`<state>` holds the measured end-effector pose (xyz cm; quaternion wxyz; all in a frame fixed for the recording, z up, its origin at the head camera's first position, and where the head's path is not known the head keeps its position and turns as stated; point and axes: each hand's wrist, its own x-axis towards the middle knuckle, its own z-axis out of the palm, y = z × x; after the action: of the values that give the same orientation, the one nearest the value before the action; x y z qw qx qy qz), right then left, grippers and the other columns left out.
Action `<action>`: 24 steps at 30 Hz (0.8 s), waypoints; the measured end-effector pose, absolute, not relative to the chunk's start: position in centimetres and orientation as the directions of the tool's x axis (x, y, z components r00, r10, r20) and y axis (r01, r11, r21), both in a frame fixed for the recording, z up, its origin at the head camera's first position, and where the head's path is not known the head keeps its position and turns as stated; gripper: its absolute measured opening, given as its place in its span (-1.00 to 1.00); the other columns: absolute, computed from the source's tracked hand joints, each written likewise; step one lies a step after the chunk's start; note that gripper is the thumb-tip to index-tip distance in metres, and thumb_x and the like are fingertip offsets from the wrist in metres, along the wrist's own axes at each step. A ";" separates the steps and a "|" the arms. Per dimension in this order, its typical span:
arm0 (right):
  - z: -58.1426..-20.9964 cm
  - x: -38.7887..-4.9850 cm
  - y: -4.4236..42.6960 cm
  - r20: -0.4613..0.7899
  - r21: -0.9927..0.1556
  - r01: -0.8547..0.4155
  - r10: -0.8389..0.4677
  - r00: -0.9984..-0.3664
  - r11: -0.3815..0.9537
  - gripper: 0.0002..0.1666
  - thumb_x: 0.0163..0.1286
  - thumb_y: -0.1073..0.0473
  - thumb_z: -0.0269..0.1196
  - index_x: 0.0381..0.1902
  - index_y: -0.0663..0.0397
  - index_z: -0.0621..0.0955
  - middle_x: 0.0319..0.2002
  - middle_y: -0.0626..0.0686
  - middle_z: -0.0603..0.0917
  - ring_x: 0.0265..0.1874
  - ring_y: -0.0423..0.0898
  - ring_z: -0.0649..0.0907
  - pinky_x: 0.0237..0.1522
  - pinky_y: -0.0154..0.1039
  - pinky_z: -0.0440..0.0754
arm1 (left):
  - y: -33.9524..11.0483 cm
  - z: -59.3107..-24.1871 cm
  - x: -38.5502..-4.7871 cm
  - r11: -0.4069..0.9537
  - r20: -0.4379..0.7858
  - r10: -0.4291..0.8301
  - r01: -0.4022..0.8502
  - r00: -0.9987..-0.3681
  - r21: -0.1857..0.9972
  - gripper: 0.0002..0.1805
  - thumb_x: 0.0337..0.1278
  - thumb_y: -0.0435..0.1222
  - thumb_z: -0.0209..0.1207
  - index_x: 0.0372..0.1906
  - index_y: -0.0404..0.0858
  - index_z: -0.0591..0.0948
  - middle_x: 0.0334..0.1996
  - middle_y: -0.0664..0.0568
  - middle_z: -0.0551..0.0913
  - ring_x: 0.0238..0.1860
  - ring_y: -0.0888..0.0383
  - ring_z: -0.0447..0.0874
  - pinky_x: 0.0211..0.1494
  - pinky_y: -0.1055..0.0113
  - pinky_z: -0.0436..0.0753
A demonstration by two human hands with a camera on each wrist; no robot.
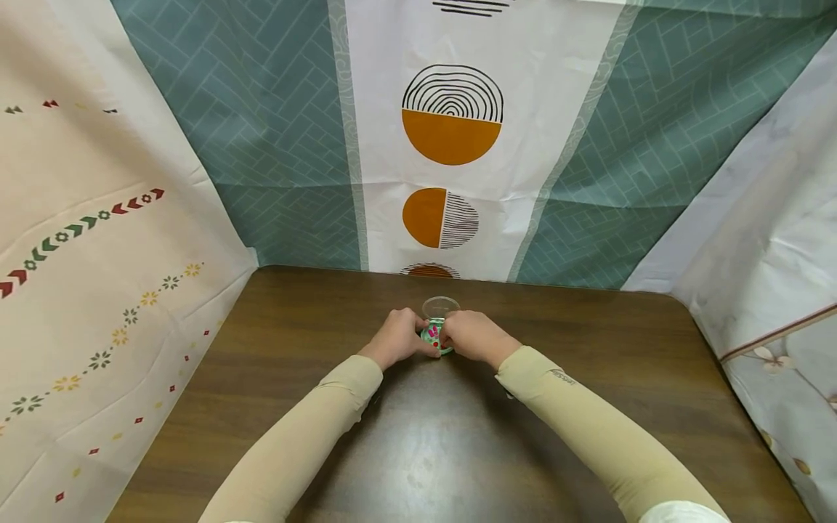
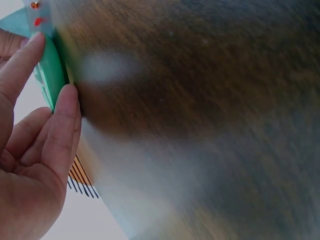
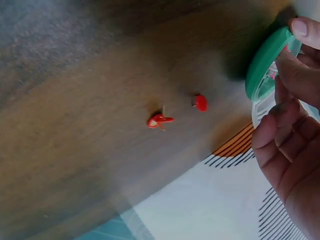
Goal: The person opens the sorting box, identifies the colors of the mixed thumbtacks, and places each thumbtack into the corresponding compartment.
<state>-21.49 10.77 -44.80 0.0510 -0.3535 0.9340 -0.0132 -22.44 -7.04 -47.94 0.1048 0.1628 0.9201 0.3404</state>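
Observation:
A small round green container [image 1: 447,351] with pink and red pieces inside stands at the table's far middle, its clear lid [image 1: 441,306] raised behind it. My left hand [image 1: 400,338] grips the container from the left; in the left wrist view its fingers bracket the green rim [image 2: 52,72]. From the right, my right hand [image 1: 476,335] reaches into the container with bent fingers. What lies between those fingertips is hidden. In the right wrist view, a red thumbtack [image 3: 200,103] and a small red piece with a thin pin [image 3: 159,120] lie on the table beside the container.
The brown wooden table [image 1: 418,436] reaches back to a patterned curtain [image 1: 451,174] just behind the container. Printed cloth [image 1: 98,240] hangs along the left side, and pale cloth [image 1: 771,254] along the right.

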 end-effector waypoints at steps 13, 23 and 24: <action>-44.9 -21.5 10.7 -0.079 -0.080 -0.645 -0.650 -0.756 0.760 -0.89 0.17 0.18 0.31 -0.45 -0.18 0.75 -0.44 -0.18 0.69 -0.46 -0.26 0.57 -0.32 -0.30 0.61 | -7.1 -47.9 -22.0 0.699 -0.102 0.371 0.206 -0.923 0.685 -0.60 -0.42 -0.03 0.51 -0.34 -0.12 0.75 -0.47 0.18 0.72 -0.40 0.25 0.55 -0.35 0.42 0.56; -42.9 -22.3 14.5 0.119 -0.318 -0.555 -0.548 -0.828 0.769 -0.88 0.21 0.17 0.31 -0.30 -0.05 0.75 -0.41 -0.20 0.61 -0.43 -0.28 0.54 -0.34 -0.34 0.54 | -7.0 -48.0 -22.3 0.722 -0.074 0.363 0.231 -0.929 0.652 -0.48 -0.47 0.00 0.53 -0.23 -0.15 0.75 -0.36 0.16 0.75 -0.36 0.25 0.54 -0.25 0.40 0.55; -42.8 -22.3 15.0 0.116 -0.336 -0.532 -0.527 -0.842 0.777 -0.88 0.22 0.16 0.31 -0.29 -0.04 0.75 -0.41 -0.19 0.60 -0.44 -0.28 0.54 -0.35 -0.35 0.54 | -7.0 -47.9 -22.3 0.727 -0.071 0.360 0.232 -0.930 0.646 -0.45 -0.48 0.00 0.53 -0.19 -0.16 0.75 -0.32 0.15 0.75 -0.34 0.24 0.55 -0.22 0.38 0.56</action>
<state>-22.31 15.02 -42.83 -0.0078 -0.2810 0.9425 -0.1807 -22.29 -7.02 -47.94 0.0960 0.1604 0.9242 0.3330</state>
